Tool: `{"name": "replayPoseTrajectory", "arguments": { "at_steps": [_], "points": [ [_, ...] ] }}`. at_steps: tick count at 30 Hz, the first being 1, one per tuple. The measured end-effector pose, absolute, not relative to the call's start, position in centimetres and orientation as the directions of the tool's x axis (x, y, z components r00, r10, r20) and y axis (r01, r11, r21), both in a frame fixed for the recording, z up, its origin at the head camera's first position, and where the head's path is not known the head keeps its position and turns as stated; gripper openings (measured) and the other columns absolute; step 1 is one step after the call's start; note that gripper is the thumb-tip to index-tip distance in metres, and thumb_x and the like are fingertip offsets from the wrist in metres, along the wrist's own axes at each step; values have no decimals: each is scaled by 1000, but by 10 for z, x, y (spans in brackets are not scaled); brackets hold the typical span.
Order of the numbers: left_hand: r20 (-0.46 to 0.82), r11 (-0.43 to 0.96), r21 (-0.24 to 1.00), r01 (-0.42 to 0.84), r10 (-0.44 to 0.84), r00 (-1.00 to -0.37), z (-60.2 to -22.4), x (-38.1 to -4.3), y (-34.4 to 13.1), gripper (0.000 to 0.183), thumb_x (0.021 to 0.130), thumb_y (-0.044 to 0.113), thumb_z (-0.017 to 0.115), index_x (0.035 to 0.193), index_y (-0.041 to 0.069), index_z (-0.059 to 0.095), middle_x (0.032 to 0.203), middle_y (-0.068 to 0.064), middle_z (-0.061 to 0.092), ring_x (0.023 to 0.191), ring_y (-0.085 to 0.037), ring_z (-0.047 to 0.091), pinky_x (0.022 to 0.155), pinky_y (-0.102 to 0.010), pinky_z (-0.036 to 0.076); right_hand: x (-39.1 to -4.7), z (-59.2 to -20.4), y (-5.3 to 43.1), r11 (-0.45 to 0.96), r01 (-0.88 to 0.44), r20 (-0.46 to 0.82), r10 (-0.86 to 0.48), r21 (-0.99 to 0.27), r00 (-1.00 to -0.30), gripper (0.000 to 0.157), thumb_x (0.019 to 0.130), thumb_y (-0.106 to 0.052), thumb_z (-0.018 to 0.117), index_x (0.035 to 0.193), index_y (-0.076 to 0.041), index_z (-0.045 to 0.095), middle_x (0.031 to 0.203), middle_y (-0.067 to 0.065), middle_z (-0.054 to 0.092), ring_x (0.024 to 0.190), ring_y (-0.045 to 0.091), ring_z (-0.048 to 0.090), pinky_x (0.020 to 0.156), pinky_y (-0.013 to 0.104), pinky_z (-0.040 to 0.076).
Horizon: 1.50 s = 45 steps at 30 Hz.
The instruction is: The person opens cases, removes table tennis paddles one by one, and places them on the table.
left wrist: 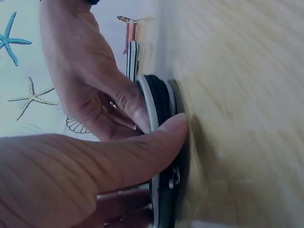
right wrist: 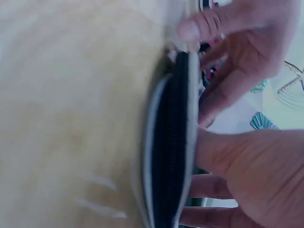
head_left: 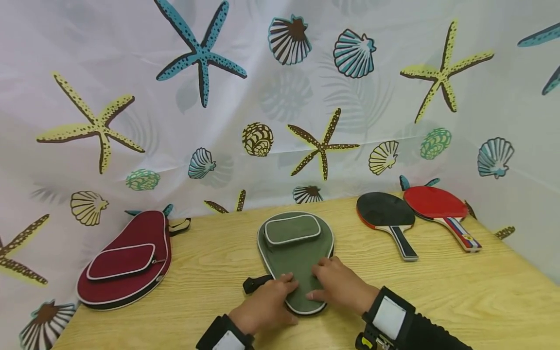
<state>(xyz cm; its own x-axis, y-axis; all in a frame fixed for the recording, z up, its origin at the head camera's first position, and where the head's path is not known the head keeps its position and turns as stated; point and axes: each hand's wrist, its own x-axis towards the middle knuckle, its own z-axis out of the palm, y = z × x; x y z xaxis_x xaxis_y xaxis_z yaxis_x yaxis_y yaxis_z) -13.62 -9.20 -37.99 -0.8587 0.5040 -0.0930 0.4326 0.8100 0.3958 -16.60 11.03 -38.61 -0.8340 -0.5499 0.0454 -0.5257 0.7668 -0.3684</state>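
An olive-green table tennis bat case (head_left: 294, 262) with white piping lies flat, its narrow end towards me. On its lower left edge my left hand (head_left: 267, 304) pinches the side, fingers on top. In the left wrist view that thumb (left wrist: 161, 137) presses by the dark zipped side, above a small zip pull (left wrist: 175, 176). My right hand (head_left: 343, 287) rests loosely bent on the case's lower right, fingertips and thumb on the top face. The dark zip band (right wrist: 171, 142) runs along the edge in the right wrist view.
A maroon bat case (head_left: 131, 260) lies at the left of the wooden table (head_left: 210, 253). At the back right are a black bat (head_left: 385, 209) and a red bat (head_left: 435, 201). A black strap (head_left: 255, 283) sticks out left of the green case. A patterned curtain (head_left: 245, 97) hangs behind.
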Motion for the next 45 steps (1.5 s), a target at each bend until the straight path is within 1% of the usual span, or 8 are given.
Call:
{"name": "replayPoseTrajectory", "arguments": {
  "at_steps": [4,8,19,23,27,32,37,45],
  "points": [
    [-91,852,373,367,428,-899,-379,-136,-96,74,75,26,90,136,-2,60,148,-22,50,139,-41,45,106,-55,43,-164,-390,109,748,-544,42,-574,-379,-818,46,88,-30,78,116,5,64,117,22,58,113,45,54,93,55,48],
    [-84,860,376,346,403,-911,-380,-136,-101,76,75,30,90,137,-2,60,148,-25,48,139,-44,43,104,-60,42,-165,-392,113,717,-571,37,-610,-400,-792,43,90,-28,76,117,1,62,118,18,57,112,40,55,92,52,49],
    [17,876,307,371,385,-923,-390,-137,-111,72,81,40,84,135,-3,62,141,-29,53,133,-45,50,101,-55,47,-181,-392,124,663,-615,4,-679,-426,-734,37,88,-27,77,114,-9,58,111,4,53,97,21,54,82,41,49],
    [59,885,247,395,393,-918,-393,-138,-109,70,78,41,84,131,-1,65,135,-29,58,127,-42,56,96,-52,51,-178,-390,124,671,-599,-10,-670,-437,-743,42,90,-32,76,119,-5,61,123,12,58,112,30,58,92,46,50],
    [123,892,154,426,410,-904,-397,-138,-106,68,73,43,85,125,0,70,125,-28,65,116,-39,64,88,-46,56,-167,-387,117,726,-497,-79,-598,-475,-798,62,91,-44,73,130,3,60,143,28,50,133,49,45,105,57,41],
    [159,900,62,432,418,-894,-397,-139,-100,70,70,46,84,120,0,72,118,-28,68,107,-36,69,79,-41,58,-156,-383,102,790,-422,-129,-522,-445,-843,76,86,-50,76,132,8,58,143,31,48,126,52,50,103,58,42],
    [151,909,38,415,405,-902,-397,-138,-98,70,70,48,82,120,0,72,118,-27,68,105,-36,70,77,-40,59,-154,-381,95,796,-439,-86,-515,-418,-853,76,83,-49,80,126,10,61,136,32,53,119,48,57,100,55,46],
    [145,930,58,363,352,-925,-395,-136,-90,70,72,49,82,120,-2,72,118,-28,68,102,-37,70,74,-42,59,-162,-381,102,789,-442,-98,-527,-427,-844,74,81,-47,82,127,7,62,142,33,49,122,50,55,100,55,46]
  ]
}}
